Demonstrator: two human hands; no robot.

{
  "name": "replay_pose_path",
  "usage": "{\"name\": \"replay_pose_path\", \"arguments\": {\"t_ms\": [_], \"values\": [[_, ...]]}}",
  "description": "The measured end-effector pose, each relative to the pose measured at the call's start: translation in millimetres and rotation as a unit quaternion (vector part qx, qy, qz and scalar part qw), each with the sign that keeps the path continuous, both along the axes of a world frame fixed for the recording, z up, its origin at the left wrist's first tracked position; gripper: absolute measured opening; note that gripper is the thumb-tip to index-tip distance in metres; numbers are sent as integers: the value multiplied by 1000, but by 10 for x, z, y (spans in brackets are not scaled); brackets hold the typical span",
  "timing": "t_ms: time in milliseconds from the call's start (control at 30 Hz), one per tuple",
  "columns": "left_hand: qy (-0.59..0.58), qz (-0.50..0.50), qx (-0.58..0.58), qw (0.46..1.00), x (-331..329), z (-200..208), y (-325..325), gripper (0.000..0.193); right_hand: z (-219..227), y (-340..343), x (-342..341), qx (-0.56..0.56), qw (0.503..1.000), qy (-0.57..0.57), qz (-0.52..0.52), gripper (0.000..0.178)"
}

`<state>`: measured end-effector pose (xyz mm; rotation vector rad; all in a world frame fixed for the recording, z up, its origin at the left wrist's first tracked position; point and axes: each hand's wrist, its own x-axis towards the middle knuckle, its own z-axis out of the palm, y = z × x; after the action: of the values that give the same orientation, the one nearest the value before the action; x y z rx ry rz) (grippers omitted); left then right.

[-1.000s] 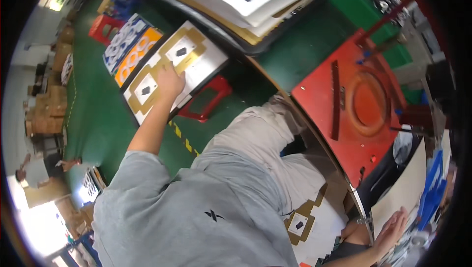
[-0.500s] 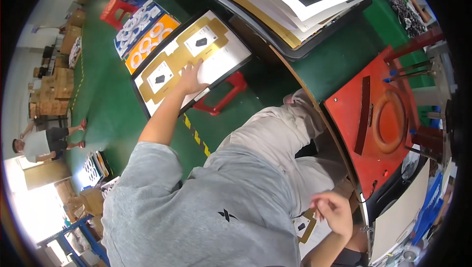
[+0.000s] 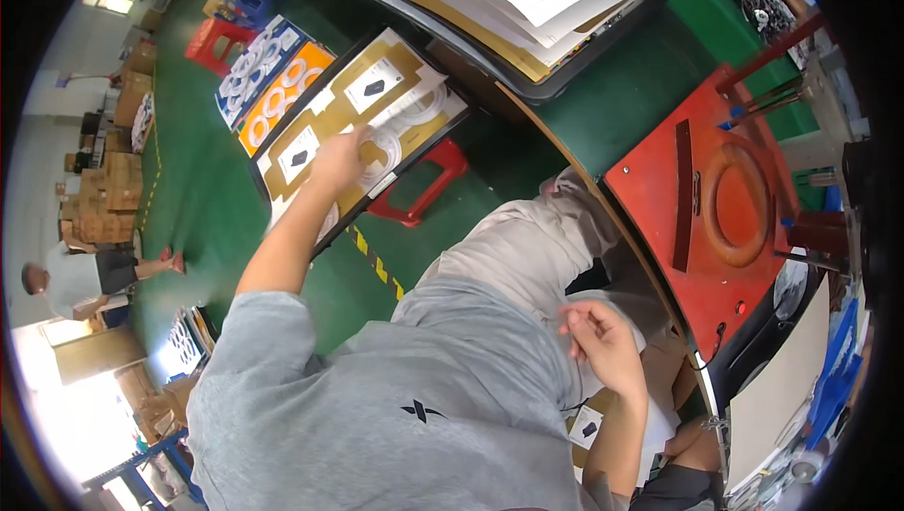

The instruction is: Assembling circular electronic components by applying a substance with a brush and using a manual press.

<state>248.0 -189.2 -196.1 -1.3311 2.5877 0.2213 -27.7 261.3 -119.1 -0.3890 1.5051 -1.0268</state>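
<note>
A gold and white printed cardboard sheet with pictures of a black device lies on a stack in a dark-edged tray, left of centre. My left hand is closed at its near edge, with fingers partly smeared by motion. The edge is raised, baring a gold sheet with white rings beneath. My right hand hovers by my lap, its fingers loosely bent and apart, holding nothing. Beside my right forearm is another gold and white printed sheet, partly hidden by my shirt and arm.
A red machine plate bearing a brown ring stands at the right. Large printed sheets are piled at the top. Under the tray shows a red stool. One person is far left; another's arm shows lower right.
My left hand has gone from lying spread on the top sheet to gripping its raised near edge, baring the ringed sheet. My right hand has moved up and left. The far person has shifted.
</note>
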Motion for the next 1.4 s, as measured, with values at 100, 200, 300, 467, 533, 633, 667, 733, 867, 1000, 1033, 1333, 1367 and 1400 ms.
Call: {"name": "replay_pose_path", "arguments": {"t_ms": [100, 200, 300, 467, 533, 633, 667, 733, 867, 1000, 1033, 1333, 1367, 1400], "values": [[130, -14, -238, 962, 188, 384, 28, 32, -7, -302, 40, -26, 994, 102, 22, 31], [264, -105, -362, 888, 175, 1077, 135, 18, 10, -678, 121, -156, 897, 412, 38, 67], [347, -173, -325, 862, 75, 1810, 522, 25, 258, -1120, 262, -249, 862, 442, -5, 93], [492, -161, -175, 837, -246, 1920, 793, 20, 535, -1116, 229, -308, 902, 303, -17, 49], [500, -221, -182, 817, -452, 1881, 689, 24, 572, -829, 148, -301, 845, 441, -38, 35], [583, -65, -158, 794, -485, 1321, 287, 30, 520, 162, 86, -188, 879, 394, -191, 24], [599, 27, -113, 792, -478, 986, 79, 29, 620, 480, 140, -150, 865, 382, -289, 24], [462, 98, -87, 877, -478, 383, -180, 32, 787, 1300, 215, -112, 842, 383, -363, 35], [332, -31, 41, 942, -482, -1223, -828, 45, 747, 3325, 636, -10, 777, 394, -492, 53], [134, -141, -85, 977, -849, -1370, -664, 46, 545, 4445, 1826, 40, 733, 252, -631, 70], [97, -124, -86, 984, -701, -1478, -1070, 46, 409, 4500, 2064, 15, 728, 234, -644, 72], [171, -164, 163, 958, -864, -413, -1159, 26, -323, 4448, 4791, 93, 459, -60, -882, 59], [140, -163, 147, 966, -910, -34, -998, 28, -410, 4480, 4715, 107, 457, -63, -881, 56], [165, -147, 197, 955, -809, 220, -1021, 28, -538, 4526, 4491, 105, 450, -78, -883, 56]]}}
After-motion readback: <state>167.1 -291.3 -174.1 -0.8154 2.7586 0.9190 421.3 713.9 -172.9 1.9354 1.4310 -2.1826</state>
